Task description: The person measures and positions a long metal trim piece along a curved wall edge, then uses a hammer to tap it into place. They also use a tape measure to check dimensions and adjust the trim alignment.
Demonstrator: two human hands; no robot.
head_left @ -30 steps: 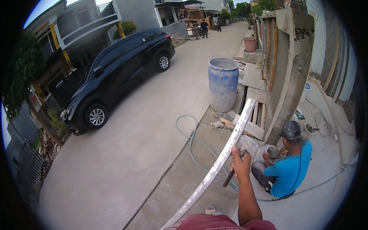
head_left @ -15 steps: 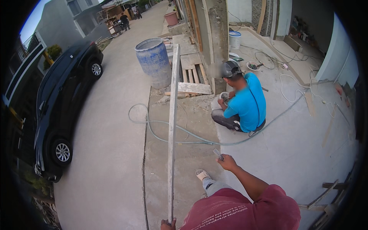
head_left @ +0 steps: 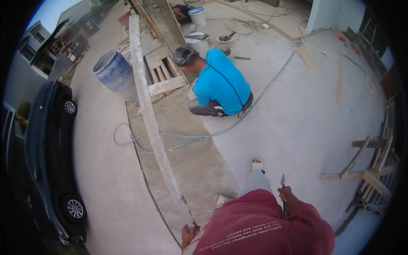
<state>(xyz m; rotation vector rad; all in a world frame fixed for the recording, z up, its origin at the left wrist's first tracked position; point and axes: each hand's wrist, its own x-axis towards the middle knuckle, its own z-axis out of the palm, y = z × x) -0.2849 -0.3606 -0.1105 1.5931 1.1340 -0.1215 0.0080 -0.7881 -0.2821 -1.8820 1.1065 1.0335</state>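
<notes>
My left hand [head_left: 189,233], at the lower edge, is closed round the near end of a long, pale, cement-stained wooden board [head_left: 155,131]. The board slants away to the upper left, passing over the coiled hose and in front of the blue drum. Out to the right, my right hand [head_left: 286,194] grips a small trowel [head_left: 282,181] with a narrow pointed blade above the fist. A dark length of the tool shows below the fist. Beyond my feet, a person in a bright blue shirt [head_left: 223,83] squats by a pillar; their hands are mostly hidden.
A green hose [head_left: 229,127] crosses the concrete ahead. At the left stand a worn blue drum [head_left: 111,72] and a dark pickup [head_left: 51,153]. Buckets [head_left: 196,17] sit beyond the squatting person, near another, partly hidden person. Scrap timber [head_left: 365,174] lies at the right.
My view has swung right. The board's far end now leans left instead of standing nearly straight ahead. My right hand has moved rightward and closer to my body, trowel still held.
</notes>
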